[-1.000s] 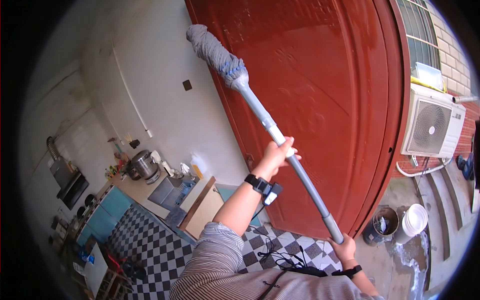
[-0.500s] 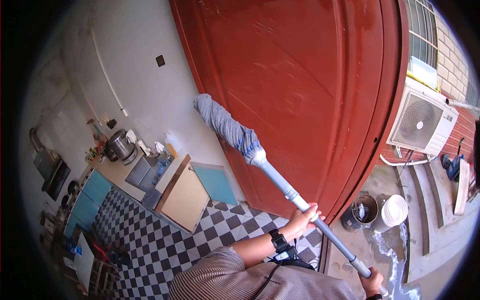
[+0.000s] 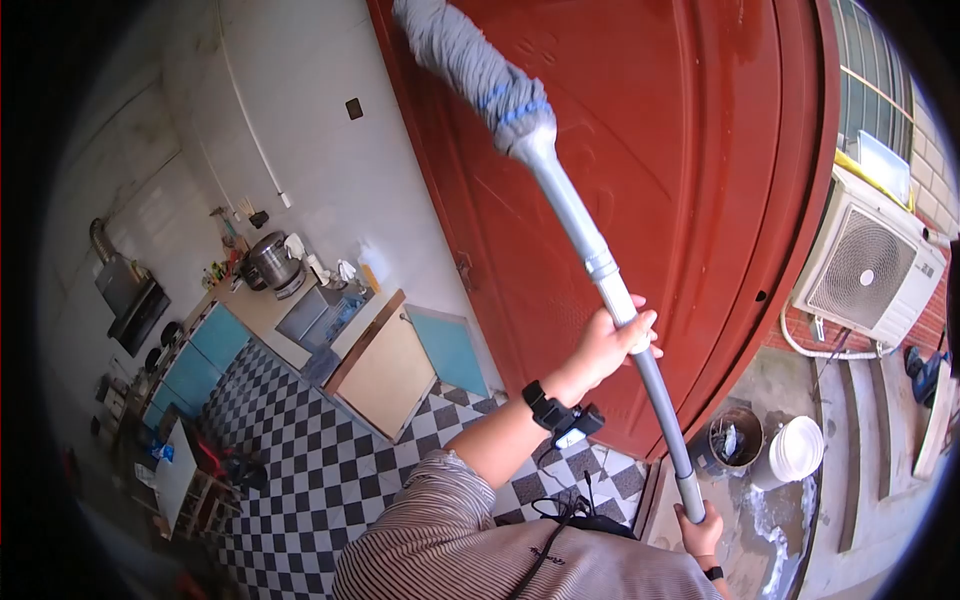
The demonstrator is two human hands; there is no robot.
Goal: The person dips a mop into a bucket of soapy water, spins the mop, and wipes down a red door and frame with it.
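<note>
A mop (image 3: pixel 570 220) with a grey, twisted head slants upward in front of the red door (image 3: pixel 690 130). Its head reaches the top of the view, close to the door's upper left part; whether it touches the door I cannot tell. Partway up the grey pole, my left hand (image 3: pixel 612 345) is closed around it. Lower down, near the pole's bottom end, my right hand (image 3: pixel 702 530) grips it too. Both wrists wear black bands, the left one carrying a small device.
To the right stand a dark bucket (image 3: pixel 732 440) and a white bucket (image 3: pixel 796 452) on wet ground, beside concrete steps (image 3: pixel 865 460). An air conditioner unit (image 3: pixel 868 262) is above them. At left, a kitchen counter (image 3: pixel 250 320) borders the checkered floor (image 3: pixel 290 450).
The mop has risen and become steeper, its head moving toward the top of the view. Both hands have moved up with the pole. The view has shifted slightly.
</note>
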